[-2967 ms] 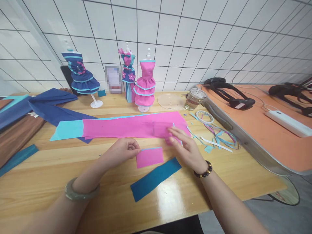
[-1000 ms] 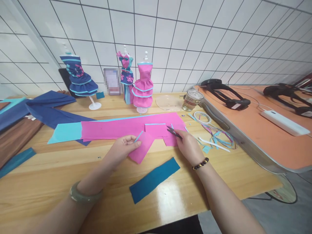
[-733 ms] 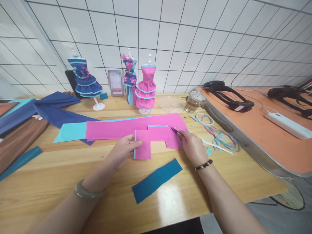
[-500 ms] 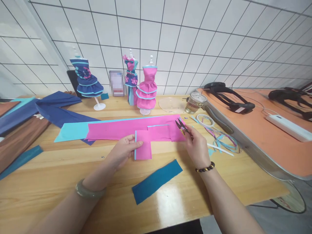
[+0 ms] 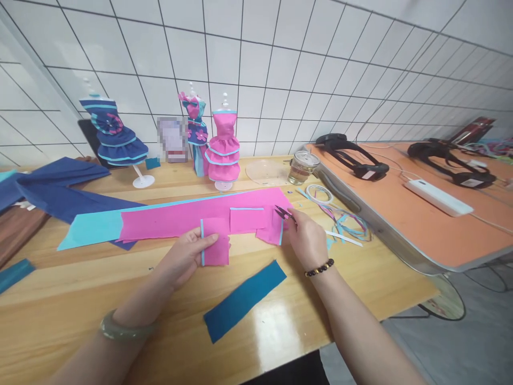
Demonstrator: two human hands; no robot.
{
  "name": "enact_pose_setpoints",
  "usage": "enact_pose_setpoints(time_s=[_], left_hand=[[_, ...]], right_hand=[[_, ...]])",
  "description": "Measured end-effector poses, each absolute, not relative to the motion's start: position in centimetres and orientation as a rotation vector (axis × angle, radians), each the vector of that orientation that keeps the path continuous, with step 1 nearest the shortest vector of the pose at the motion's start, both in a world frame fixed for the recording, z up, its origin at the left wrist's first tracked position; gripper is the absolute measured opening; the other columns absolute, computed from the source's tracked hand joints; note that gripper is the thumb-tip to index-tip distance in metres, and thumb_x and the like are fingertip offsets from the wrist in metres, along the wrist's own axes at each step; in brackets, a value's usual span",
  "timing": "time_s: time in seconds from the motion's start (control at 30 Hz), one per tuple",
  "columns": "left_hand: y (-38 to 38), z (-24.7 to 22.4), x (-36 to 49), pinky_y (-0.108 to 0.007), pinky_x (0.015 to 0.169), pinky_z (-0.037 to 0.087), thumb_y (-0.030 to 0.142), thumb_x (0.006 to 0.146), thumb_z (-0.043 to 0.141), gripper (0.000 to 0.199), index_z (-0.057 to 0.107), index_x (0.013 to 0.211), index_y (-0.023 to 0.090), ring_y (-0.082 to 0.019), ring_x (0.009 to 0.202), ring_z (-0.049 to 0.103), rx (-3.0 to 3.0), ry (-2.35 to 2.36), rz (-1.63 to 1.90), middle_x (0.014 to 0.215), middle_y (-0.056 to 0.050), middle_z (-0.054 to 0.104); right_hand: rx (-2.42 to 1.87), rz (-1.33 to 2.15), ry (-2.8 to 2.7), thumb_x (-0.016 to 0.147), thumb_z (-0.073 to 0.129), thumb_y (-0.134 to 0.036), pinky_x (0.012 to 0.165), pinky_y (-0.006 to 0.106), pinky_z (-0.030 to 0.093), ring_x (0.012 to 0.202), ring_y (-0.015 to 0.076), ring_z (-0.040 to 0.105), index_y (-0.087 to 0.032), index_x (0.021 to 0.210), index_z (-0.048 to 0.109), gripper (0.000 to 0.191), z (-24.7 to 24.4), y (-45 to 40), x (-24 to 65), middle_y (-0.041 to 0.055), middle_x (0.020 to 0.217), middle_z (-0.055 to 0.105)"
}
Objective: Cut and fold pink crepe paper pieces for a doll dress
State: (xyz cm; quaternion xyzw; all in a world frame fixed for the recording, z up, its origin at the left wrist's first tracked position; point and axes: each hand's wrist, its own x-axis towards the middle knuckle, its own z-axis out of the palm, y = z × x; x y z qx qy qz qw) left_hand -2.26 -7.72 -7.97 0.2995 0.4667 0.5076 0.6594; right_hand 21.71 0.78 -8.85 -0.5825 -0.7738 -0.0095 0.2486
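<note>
My left hand (image 5: pixel 190 248) pinches a pink fabric piece (image 5: pixel 216 251) with a light blue edge, thumb on top. Small dark scissors (image 5: pixel 285 214) are in my right hand (image 5: pixel 306 238), its fingers closed round them, blades pointing left. Just under the blades, another pink piece (image 5: pixel 271 232) with a light blue edge on its right lies near my right fingers. Between the hands a pink rectangle (image 5: pixel 247 220) with a light blue top edge rests on a long pink strip (image 5: pixel 160 220). A teal strip (image 5: pixel 245 300) lies in front on the wooden table.
Three dressed mini mannequins (image 5: pixel 116 140) stand at the back by the tiled wall. To the right are a glass cup (image 5: pixel 303 167), a tape roll (image 5: pixel 319 194) and thin ribbons (image 5: pixel 348 227). Blue fabric (image 5: pixel 64 184) lies left. Black headsets (image 5: pixel 356 158) sit on an orange surface.
The view has shifted right. A pink piece with its blue edge on the right now shows by my right hand, and the scissor blades look closer together.
</note>
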Motion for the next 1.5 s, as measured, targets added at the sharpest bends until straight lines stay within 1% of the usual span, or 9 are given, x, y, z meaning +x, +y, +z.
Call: enact_pose_setpoints(time_s=[0.33, 0.5, 0.67, 0.8, 0.9, 0.97, 1.13, 1.27, 1.5], left_hand=[[-7.7, -8.0, -2.5, -0.024, 0.068, 0.052, 0.026, 0.073, 0.064, 0.019, 0.061, 0.088, 0.015, -0.016, 0.078, 0.064, 0.629, 1.108, 1.120, 0.086, -0.006, 0.069], [-7.7, -8.2, -2.4, -0.025, 0.067, 0.052, 0.025, 0.072, 0.065, 0.019, 0.062, 0.087, 0.014, -0.017, 0.078, 0.064, 0.612, 1.114, 1.125, 0.082, -0.007, 0.069], [-7.7, -8.3, -2.4, -0.028, 0.067, 0.053, 0.026, 0.073, 0.064, 0.019, 0.061, 0.088, 0.013, -0.018, 0.078, 0.064, 0.618, 1.090, 1.116, 0.084, -0.009, 0.069], [-7.8, -8.4, -2.4, -0.028, 0.068, 0.053, 0.026, 0.073, 0.064, 0.020, 0.061, 0.089, 0.014, -0.018, 0.079, 0.064, 0.633, 1.097, 1.100, 0.085, -0.008, 0.069], [-7.8, -8.4, -2.4, -0.027, 0.068, 0.052, 0.027, 0.073, 0.064, 0.021, 0.061, 0.089, 0.014, -0.018, 0.079, 0.064, 0.637, 1.094, 1.088, 0.085, -0.009, 0.069], [-7.8, -8.5, -2.4, -0.027, 0.067, 0.052, 0.028, 0.073, 0.065, 0.021, 0.061, 0.088, 0.014, -0.018, 0.079, 0.064, 0.640, 1.094, 1.085, 0.084, -0.008, 0.069], [-7.8, -8.6, -2.5, -0.027, 0.066, 0.052, 0.028, 0.073, 0.065, 0.021, 0.061, 0.088, 0.014, -0.018, 0.078, 0.065, 0.643, 1.088, 1.084, 0.082, -0.008, 0.070], [-7.8, -8.7, -2.5, -0.026, 0.066, 0.052, 0.028, 0.072, 0.065, 0.022, 0.061, 0.089, 0.014, -0.018, 0.077, 0.065, 0.643, 1.075, 1.092, 0.082, -0.009, 0.070], [-7.9, -8.6, -2.4, -0.026, 0.066, 0.052, 0.027, 0.072, 0.065, 0.021, 0.061, 0.087, 0.014, -0.017, 0.077, 0.065, 0.636, 1.081, 1.090, 0.082, -0.008, 0.070]], right_hand=[[-1.537, -0.128, -2.185, 0.081, 0.035, -0.007, 0.076, 0.038, 0.041, 0.088, 0.0265, 0.053, -0.014, 0.114, 0.054, 0.038, -9.7, 1.5, 22.1, 0.0140, 0.094, 0.060], [-1.325, 0.365, -2.090, 0.082, 0.036, -0.011, 0.082, 0.037, 0.043, 0.094, 0.0229, 0.055, -0.015, 0.118, 0.050, 0.039, -9.9, 1.3, 21.5, 0.0116, 0.102, 0.061], [-1.213, 1.067, -1.877, 0.083, 0.038, -0.020, 0.064, 0.032, 0.051, 0.078, 0.0194, 0.060, -0.019, 0.112, 0.052, 0.032, -10.0, 0.9, 20.6, 0.0062, 0.082, 0.061], [-1.200, 1.400, -1.476, 0.076, 0.047, -0.016, 0.068, 0.031, 0.053, 0.092, 0.0195, 0.060, -0.022, 0.110, 0.051, 0.035, -9.5, 0.9, 20.5, 0.0060, 0.105, 0.054], [-1.156, 1.591, -1.196, 0.071, 0.051, -0.011, 0.067, 0.029, 0.054, 0.090, 0.0190, 0.062, -0.021, 0.098, 0.055, 0.030, -8.9, 1.0, 20.7, 0.0042, 0.105, 0.053], [-1.132, 1.667, -1.089, 0.069, 0.052, -0.009, 0.066, 0.029, 0.055, 0.087, 0.0188, 0.064, -0.021, 0.095, 0.056, 0.029, -8.5, 1.0, 20.8, 0.0036, 0.104, 0.055], [-1.069, 1.796, -1.020, 0.069, 0.051, -0.006, 0.065, 0.030, 0.055, 0.082, 0.0201, 0.066, -0.025, 0.107, 0.051, 0.042, -7.6, 0.6, 20.9, 0.0028, 0.114, 0.052], [-1.002, 1.848, -1.050, 0.069, 0.051, -0.005, 0.061, 0.026, 0.053, 0.087, 0.0214, 0.066, -0.027, 0.108, 0.051, 0.044, -7.4, 0.5, 21.2, 0.0025, 0.113, 0.054], [-0.974, 1.829, -1.150, 0.070, 0.054, -0.007, 0.045, 0.018, 0.044, 0.086, 0.0208, 0.065, -0.022, 0.099, 0.055, 0.033, -7.5, 0.6, 21.3, 0.0073, 0.119, 0.056]])
